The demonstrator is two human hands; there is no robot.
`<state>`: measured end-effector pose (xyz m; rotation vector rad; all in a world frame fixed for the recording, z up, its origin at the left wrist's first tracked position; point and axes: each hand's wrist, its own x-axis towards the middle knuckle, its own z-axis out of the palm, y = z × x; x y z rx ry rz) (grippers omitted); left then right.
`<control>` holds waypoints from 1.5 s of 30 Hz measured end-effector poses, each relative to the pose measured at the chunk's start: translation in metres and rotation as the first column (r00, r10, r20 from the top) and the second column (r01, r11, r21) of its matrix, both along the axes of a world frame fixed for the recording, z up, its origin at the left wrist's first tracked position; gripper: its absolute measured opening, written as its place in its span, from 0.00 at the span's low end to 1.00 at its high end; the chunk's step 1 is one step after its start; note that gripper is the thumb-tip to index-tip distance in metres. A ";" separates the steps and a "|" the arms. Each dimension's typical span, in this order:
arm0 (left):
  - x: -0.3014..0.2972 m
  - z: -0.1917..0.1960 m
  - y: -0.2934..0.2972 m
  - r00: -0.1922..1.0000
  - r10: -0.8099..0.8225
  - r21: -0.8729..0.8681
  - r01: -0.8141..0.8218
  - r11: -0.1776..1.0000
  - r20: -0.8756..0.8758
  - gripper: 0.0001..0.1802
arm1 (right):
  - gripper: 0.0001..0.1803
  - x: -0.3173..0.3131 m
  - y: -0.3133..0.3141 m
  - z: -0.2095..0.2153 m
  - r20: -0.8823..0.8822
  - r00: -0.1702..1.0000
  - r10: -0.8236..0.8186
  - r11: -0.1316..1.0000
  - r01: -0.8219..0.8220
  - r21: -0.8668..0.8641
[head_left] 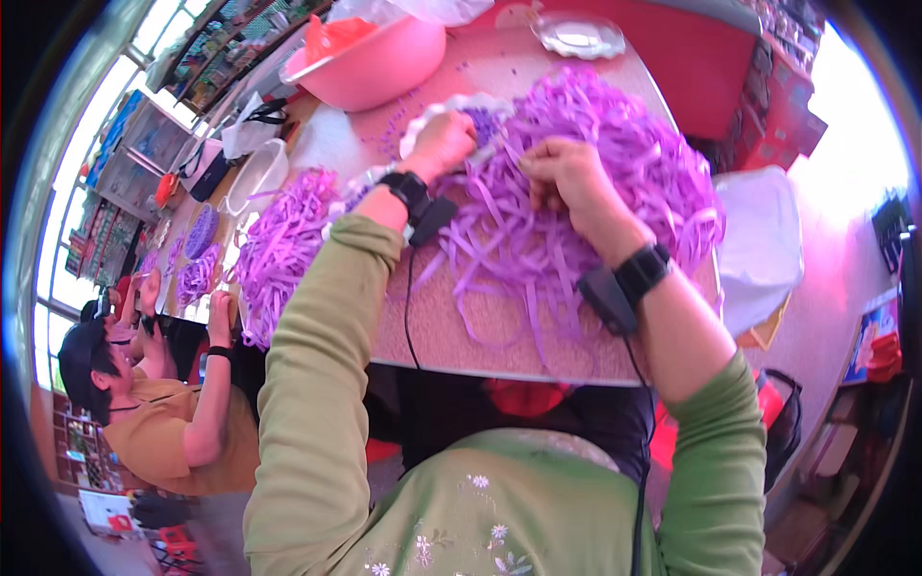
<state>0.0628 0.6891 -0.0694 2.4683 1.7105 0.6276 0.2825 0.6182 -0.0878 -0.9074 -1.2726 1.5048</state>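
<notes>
Right hand (573,182): fingers narrowed at the purple ribbon heap (634,144) on the desk (432,322); whether a strand is gripped cannot be told. Between 9 and 10 o'clock from it, the left hand (442,144) curls at a white scalloped dish (463,102) bearing small purple pieces (483,123), its grip hidden. Beyond: pink basin (384,72), 10 o'clock; clear plate (578,38), 12 o'clock.

- We can read no words, numbers or signs here.
- On the red boxes (776,113) we see pale marks, too blurred to make out.
- On the blue panel (872,331) at far right, we find the markings too small to read.
- On the shelf goods (91,235) at left, we cannot decipher labels.
</notes>
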 end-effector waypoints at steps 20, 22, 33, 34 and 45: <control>0.036 0.015 -0.014 0.927 -0.359 0.212 0.331 0.919 0.108 0.17 | 0.06 -0.009 0.010 -0.014 0.039 0.999 -0.029 0.990 0.023 0.141; 0.007 0.008 0.024 0.976 -0.155 0.054 0.164 0.985 -0.153 0.26 | 0.06 -0.012 0.009 -0.006 0.073 0.997 0.021 0.996 -0.027 0.082; 0.002 0.007 0.007 0.763 0.140 -0.302 0.076 0.950 0.631 0.07 | 0.04 -0.004 -0.007 0.005 0.101 0.995 0.025 0.999 -0.029 0.032; -0.003 0.021 -0.004 0.516 0.254 -0.413 0.220 0.884 0.818 0.06 | 0.04 -0.006 -0.009 0.010 0.097 0.995 0.031 0.998 -0.036 0.057; -0.011 0.023 -0.113 -0.301 0.283 -0.018 0.655 0.756 0.910 0.08 | 0.01 -0.013 -0.025 0.028 0.082 0.996 0.042 0.969 -0.060 0.241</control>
